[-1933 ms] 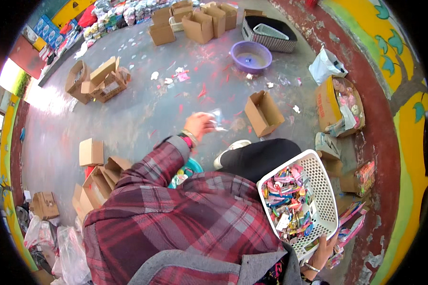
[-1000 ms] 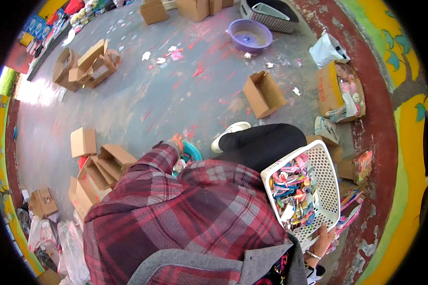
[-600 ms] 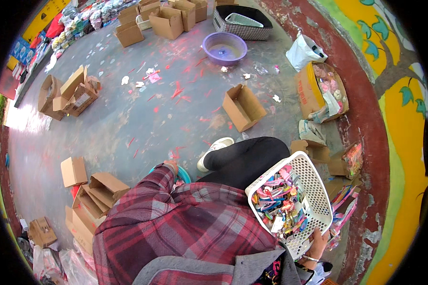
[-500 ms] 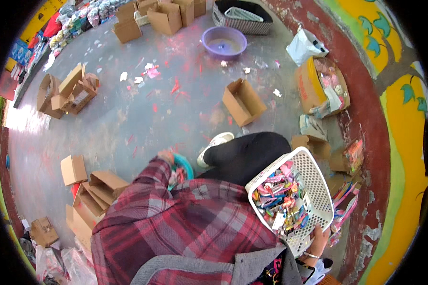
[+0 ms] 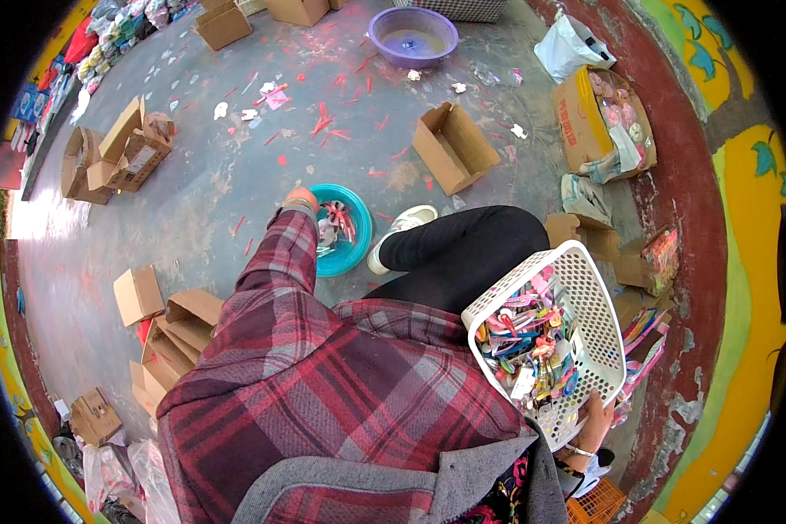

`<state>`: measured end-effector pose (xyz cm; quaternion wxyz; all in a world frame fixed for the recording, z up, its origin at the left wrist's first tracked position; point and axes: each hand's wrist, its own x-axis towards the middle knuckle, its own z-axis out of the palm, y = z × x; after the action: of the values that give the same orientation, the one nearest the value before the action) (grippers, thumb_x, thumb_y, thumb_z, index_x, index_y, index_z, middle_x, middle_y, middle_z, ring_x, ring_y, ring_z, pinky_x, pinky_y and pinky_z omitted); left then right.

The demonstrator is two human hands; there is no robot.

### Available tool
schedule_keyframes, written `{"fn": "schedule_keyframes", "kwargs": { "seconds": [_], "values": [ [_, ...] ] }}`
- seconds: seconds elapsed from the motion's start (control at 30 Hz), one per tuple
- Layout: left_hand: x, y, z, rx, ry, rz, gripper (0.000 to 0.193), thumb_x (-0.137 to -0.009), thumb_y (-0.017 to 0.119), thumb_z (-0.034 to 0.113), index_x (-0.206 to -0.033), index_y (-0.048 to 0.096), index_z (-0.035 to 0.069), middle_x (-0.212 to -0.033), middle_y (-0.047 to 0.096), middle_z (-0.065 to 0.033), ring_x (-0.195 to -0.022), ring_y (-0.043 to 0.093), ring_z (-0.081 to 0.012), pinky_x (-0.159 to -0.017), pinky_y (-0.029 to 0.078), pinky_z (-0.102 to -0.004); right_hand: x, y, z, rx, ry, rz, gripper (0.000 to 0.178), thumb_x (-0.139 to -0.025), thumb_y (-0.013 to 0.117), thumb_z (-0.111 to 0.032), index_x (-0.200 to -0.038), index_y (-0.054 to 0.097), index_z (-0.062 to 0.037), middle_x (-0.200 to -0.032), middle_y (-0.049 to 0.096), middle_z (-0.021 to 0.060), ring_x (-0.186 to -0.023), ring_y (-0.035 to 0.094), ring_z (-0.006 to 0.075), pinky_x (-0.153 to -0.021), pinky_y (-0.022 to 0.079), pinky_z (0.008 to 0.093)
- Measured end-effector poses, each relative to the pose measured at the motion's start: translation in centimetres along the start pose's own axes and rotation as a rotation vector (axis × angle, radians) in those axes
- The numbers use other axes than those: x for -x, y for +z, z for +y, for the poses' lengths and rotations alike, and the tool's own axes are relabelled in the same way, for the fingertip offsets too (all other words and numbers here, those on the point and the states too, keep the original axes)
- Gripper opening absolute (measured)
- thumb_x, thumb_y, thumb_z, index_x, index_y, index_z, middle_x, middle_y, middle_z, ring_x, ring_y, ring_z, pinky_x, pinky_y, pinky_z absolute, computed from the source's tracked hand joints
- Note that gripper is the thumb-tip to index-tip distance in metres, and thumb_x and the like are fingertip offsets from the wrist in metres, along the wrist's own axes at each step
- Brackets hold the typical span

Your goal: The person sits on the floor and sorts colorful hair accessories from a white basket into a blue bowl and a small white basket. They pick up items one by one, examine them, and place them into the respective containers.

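A round teal basin (image 5: 363, 236) is in front of me, left of my white shoe. My left hand (image 5: 301, 197) is at its far left rim and grips it, with the fingers mostly out of sight. Pink, dark and whitish small items (image 5: 339, 220) lie inside it. On my right side a white perforated plastic basket (image 5: 598, 341) is tilted against my body. My right hand (image 5: 596, 423) is closed on its near right edge. Colourful hair clips and other small accessories (image 5: 533, 336) fill much of the basket.
An open cardboard box (image 5: 454, 148) stands ahead, with a purple basin (image 5: 413, 39) beyond it. More boxes (image 5: 127, 153) are at the left. Along the right wall are a filled carton (image 5: 598, 122) and a white bag (image 5: 569, 51). Red scraps (image 5: 327, 124) litter the floor.
My left hand and the teal basin have moved forward, away from my body, and more of the basin shows. The white basket stays in my right hand. The view has tipped slightly downward.
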<state>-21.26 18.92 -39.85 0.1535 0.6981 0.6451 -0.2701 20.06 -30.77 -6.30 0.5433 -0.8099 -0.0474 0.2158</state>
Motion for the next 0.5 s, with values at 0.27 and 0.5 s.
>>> {"fn": "schedule_keyframes", "kwargs": {
  "seconds": [0.27, 0.5],
  "values": [
    [5.0, 0.5, -1.7, 2.028, -0.048, -0.046, 0.007, -0.078, 0.055, -0.008, -0.085, 0.056, -0.01, -0.086, 0.06, -0.0176, -0.078, 0.063, -0.0278, -0.072, 0.056, -0.0296, -0.7, -0.5, 0.7, -0.008, -0.006, -0.017, 0.026, -0.083, 0.056, -0.013, -0.106, 0.052, -0.0019, -0.072, 0.053, -0.0031, -0.054, 0.04, 0.0031, -0.047, 0.028, 0.0187],
    [6.4, 3.0, -2.0, 2.146, 0.032, -0.121, 0.016, -0.082, 0.056, -0.002, -0.097, 0.053, -0.008, -0.096, 0.057, -0.0165, -0.092, 0.059, -0.0272, -0.082, 0.053, -0.0332, -0.1, -1.6, 1.2, -0.03, 0.027, -0.065, 0.031, -0.084, 0.056, -0.012, -0.112, 0.05, -0.0003, -0.085, 0.058, 0.0022, -0.064, 0.048, 0.0077, -0.057, 0.038, 0.0212]
  ]
}}
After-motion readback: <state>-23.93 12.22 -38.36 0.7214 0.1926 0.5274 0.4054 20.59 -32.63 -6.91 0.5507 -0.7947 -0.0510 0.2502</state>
